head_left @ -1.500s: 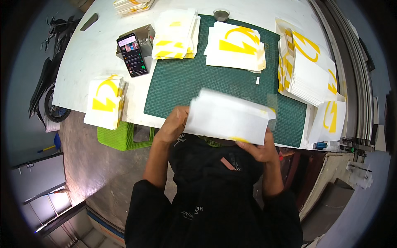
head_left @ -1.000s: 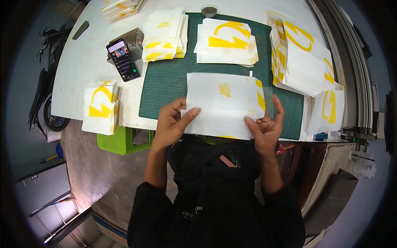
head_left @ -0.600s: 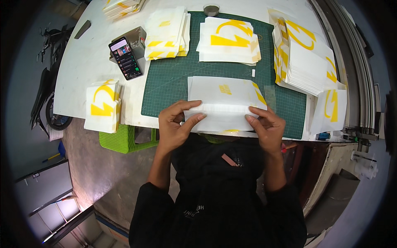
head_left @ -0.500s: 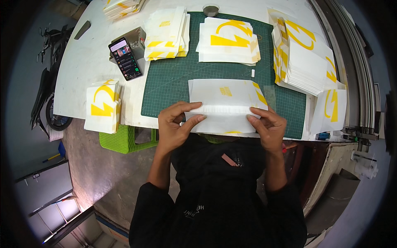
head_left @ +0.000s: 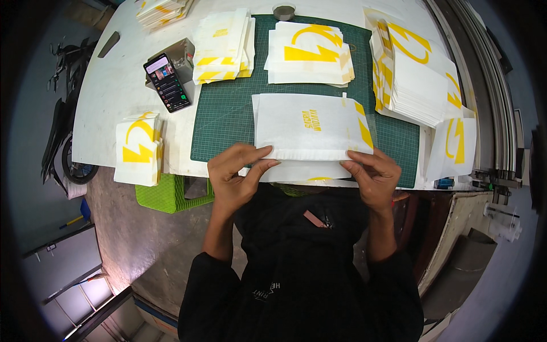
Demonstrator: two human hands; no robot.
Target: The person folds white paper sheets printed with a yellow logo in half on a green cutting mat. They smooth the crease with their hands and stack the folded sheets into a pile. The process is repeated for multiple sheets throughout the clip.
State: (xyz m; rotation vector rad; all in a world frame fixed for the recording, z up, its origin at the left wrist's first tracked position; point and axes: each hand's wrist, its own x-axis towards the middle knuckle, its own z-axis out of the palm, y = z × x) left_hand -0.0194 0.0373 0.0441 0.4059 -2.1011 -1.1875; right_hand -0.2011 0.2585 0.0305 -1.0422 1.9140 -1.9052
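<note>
A flat white paper bag [head_left: 285,122] with yellow print is held by its near edge at the front of the green cutting mat [head_left: 222,128]. My left hand [head_left: 235,175] pinches that edge's left end between thumb and fingers. At the right end, my right hand [head_left: 373,178] grips it the same way. A narrow folded strip [head_left: 310,154] runs along the edge between both hands. Below the strip, another white layer [head_left: 316,171] shows near the table edge; whether it belongs to the same bag I cannot tell.
Stacks of similar white and yellow bags lie at the back left [head_left: 223,48], back middle [head_left: 310,54], right [head_left: 416,74] and left [head_left: 138,149]. A phone [head_left: 166,82] leans on a grey box [head_left: 185,57]. A round dish [head_left: 284,12] stands behind. Below the table sits a green crate [head_left: 165,194].
The bag's upper panel has tilted up and spread farther back, with its print showing larger. Both hands keep their pinch on the folded edge. The view has shifted slightly.
</note>
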